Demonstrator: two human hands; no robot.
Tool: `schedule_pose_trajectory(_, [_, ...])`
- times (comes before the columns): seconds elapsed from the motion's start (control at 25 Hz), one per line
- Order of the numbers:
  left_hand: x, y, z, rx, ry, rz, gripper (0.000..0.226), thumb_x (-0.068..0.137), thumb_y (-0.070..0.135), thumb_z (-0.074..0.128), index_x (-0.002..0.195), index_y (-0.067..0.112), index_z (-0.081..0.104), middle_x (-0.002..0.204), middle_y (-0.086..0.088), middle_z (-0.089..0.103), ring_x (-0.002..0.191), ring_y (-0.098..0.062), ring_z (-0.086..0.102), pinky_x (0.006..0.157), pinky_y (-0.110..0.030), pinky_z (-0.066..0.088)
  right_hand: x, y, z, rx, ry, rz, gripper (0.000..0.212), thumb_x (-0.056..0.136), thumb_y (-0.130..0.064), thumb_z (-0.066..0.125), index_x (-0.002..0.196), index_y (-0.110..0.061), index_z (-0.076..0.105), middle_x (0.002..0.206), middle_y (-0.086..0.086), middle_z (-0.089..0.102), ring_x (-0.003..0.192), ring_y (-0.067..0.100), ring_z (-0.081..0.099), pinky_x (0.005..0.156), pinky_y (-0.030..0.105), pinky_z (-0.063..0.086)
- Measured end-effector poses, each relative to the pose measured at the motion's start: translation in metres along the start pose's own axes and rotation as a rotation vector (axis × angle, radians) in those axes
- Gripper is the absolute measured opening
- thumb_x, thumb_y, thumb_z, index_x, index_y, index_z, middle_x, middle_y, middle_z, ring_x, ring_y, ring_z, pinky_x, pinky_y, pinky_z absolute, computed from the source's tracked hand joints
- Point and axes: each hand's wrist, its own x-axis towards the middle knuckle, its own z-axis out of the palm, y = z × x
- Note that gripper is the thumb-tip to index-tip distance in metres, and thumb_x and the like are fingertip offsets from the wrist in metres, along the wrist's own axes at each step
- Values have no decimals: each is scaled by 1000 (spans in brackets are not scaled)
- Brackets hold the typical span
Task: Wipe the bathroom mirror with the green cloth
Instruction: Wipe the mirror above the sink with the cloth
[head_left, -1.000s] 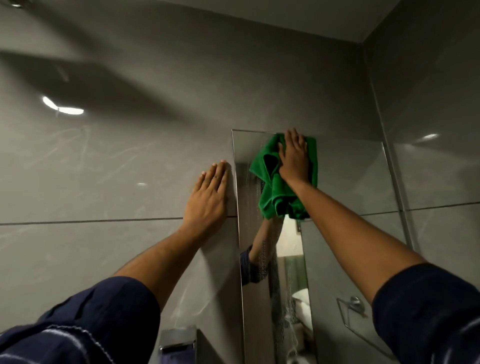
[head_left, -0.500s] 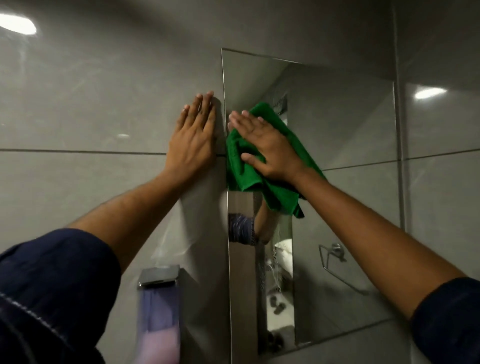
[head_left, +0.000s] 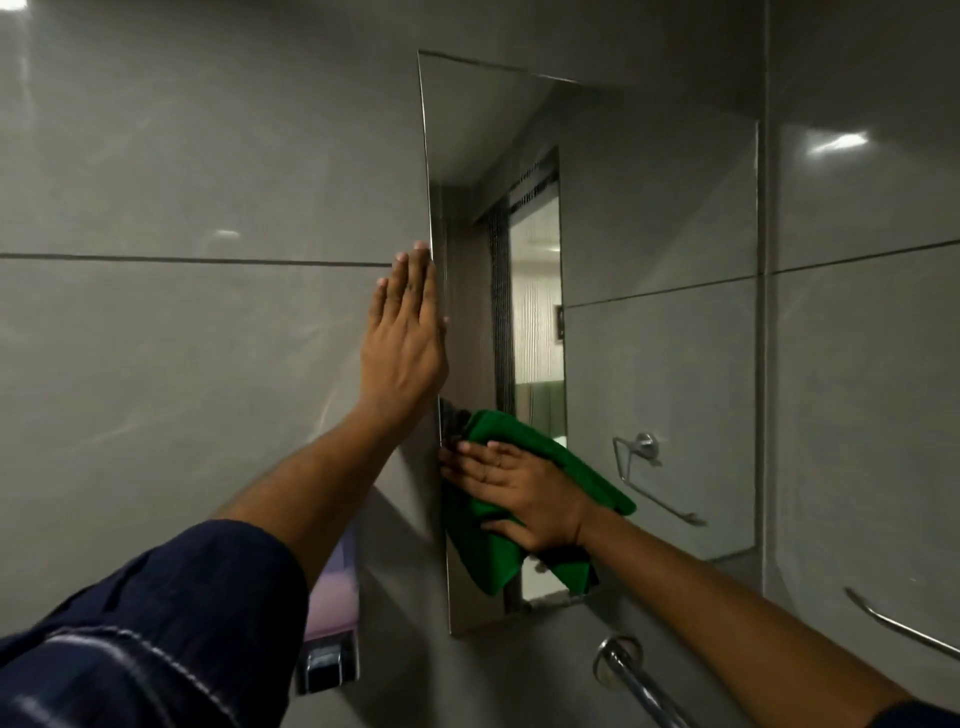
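Observation:
A frameless rectangular mirror (head_left: 660, 218) hangs on the grey tiled wall. My right hand (head_left: 524, 496) presses a bunched green cloth (head_left: 483, 556) flat against the mirror's lower left part, near its left edge. Part of the cloth sticks out above and to the right of the hand. My left hand (head_left: 405, 343) lies flat on the wall tile with fingers together, right beside the mirror's left edge, and holds nothing.
A soap dispenser (head_left: 332, 623) with pink liquid is fixed to the wall below my left arm. A chrome rail (head_left: 639, 686) runs under the mirror, another bar (head_left: 904, 629) is at the lower right. The mirror reflects a towel ring (head_left: 644, 452) and a doorway.
My right hand has slid the green cloth down the mirror's left side, from the top to the lower part. The view has tilted downward; my left hand stays on the wall.

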Motion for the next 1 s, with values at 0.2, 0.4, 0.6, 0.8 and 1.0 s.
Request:
schedule_pose_trajectory(0.2, [-50, 16, 6, -36, -103, -75, 60, 99, 27, 21, 149, 6, -4, 161, -12, -7, 147, -22, -11, 118, -36, -9, -25, -38, 30, 202, -186, -71, 64, 87, -15, 45, 147, -13, 23, 156, 6, 24, 147, 17, 8, 121, 30, 2])
schedule_pose_trajectory(0.4, [-92, 28, 7, -61, -196, -133, 61, 99, 28, 22, 149, 6, -6, 161, -10, -9, 148, -21, -10, 118, -35, -9, -41, -55, 34, 269, -326, -134, 60, 87, -12, 39, 146, -10, 25, 157, 10, 22, 147, 21, 11, 122, 36, 6])
schedule_pose_trajectory(0.6, [-132, 37, -4, -68, -289, -59, 60, 99, 25, 23, 148, 6, -7, 158, -8, -15, 143, -18, -19, 117, -34, -12, -57, -63, 34, 219, -402, -152, 61, 84, -8, 36, 145, -12, 28, 156, 8, 26, 146, 23, 13, 121, 46, 16])
schedule_pose_trajectory(0.8, [-142, 49, -16, -54, -286, 60, 60, 99, 27, 21, 145, 8, -13, 150, -5, -26, 142, -20, -21, 116, -35, -11, -94, -75, 41, 136, -145, 298, 78, 83, 4, 49, 148, -26, 18, 158, 1, 16, 146, 21, 13, 118, 45, 25])
schedule_pose_trajectory(1.0, [-150, 59, -5, -37, -315, 165, 61, 98, 25, 30, 148, 8, 1, 158, -7, -8, 146, -24, -8, 120, -37, 1, -100, -80, 41, 120, 148, 1038, 86, 88, -3, 50, 144, -43, -1, 159, 2, -4, 147, 20, 2, 119, 53, 12])
